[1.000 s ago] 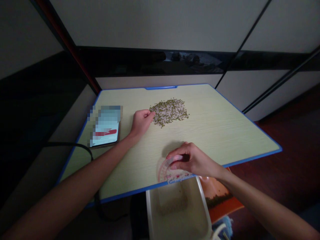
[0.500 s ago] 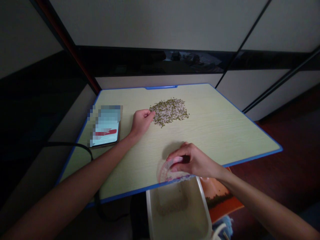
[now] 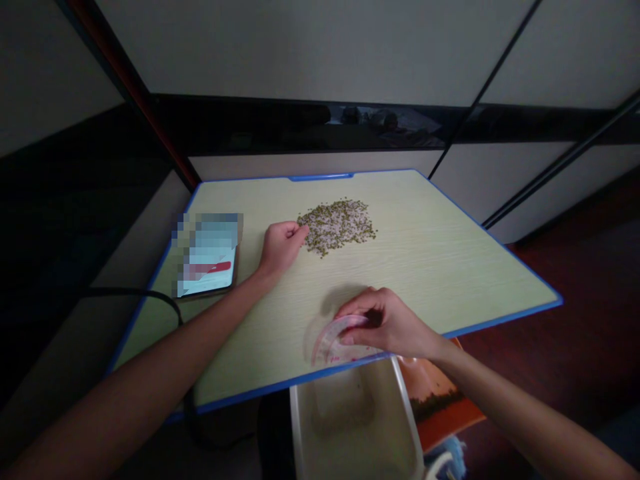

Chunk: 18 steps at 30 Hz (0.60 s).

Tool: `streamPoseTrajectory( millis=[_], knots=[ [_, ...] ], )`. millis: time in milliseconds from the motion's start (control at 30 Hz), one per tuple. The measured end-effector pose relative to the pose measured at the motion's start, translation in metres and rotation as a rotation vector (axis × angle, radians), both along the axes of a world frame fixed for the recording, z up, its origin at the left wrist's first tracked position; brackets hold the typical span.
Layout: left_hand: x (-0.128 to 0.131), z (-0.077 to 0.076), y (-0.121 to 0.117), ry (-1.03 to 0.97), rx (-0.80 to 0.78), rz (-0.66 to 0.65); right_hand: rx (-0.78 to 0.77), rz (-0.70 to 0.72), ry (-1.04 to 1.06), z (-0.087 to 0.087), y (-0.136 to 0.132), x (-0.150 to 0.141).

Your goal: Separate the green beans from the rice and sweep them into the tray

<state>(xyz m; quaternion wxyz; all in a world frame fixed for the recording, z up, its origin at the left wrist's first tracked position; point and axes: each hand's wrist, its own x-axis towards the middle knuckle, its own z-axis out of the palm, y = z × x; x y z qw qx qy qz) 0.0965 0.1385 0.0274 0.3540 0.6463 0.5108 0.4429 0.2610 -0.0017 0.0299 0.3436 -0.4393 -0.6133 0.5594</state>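
My right hand (image 3: 393, 323) pinches a clear protractor (image 3: 327, 347) with pink markings, low over the near edge of the pale wooden table (image 3: 440, 267). Its straight side lies along the blue rim. Directly below that edge is an open cream-coloured bin (image 3: 413, 427), with small bits at its bottom. My left hand (image 3: 283, 248) rests closed on the tabletop, thumb against the curled fingers. Its fingertips touch the left side of a spread pile of green beans and whitish grains (image 3: 340, 223). Whatever those fingers may hold is hidden.
A phone (image 3: 213, 257) with a lit, partly blurred screen lies on the left of the table. A black cable (image 3: 165, 293) runs past my left forearm. An orange bag (image 3: 433, 393) sits right of the bin. Behind the table stand white cabinet panels (image 3: 310, 53).
Whitish grains at the table's near edge have gone from beside the protractor. The protractor has shifted slightly, with its curved side now plainer to see. My left hand stays at the pile.
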Motion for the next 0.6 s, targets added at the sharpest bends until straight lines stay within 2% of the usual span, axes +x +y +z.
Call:
streamPoseTrajectory(
  millis=[233,400,500,600],
  knots=[
    [-0.004,0.004,-0.003,0.008,0.023,-0.016,-0.087,-0.003,0.094,0.002,0.003,0.001],
    [-0.005,0.004,-0.003,0.027,0.020,-0.009,-0.069,-0.027,0.163,0.009,0.021,0.021],
    [-0.005,0.003,-0.003,0.037,0.020,0.000,0.019,-0.138,0.122,0.017,0.048,0.047],
    [-0.005,0.003,-0.003,0.040,0.017,0.004,0.214,-0.437,-0.031,0.021,0.085,0.079]
  ],
)
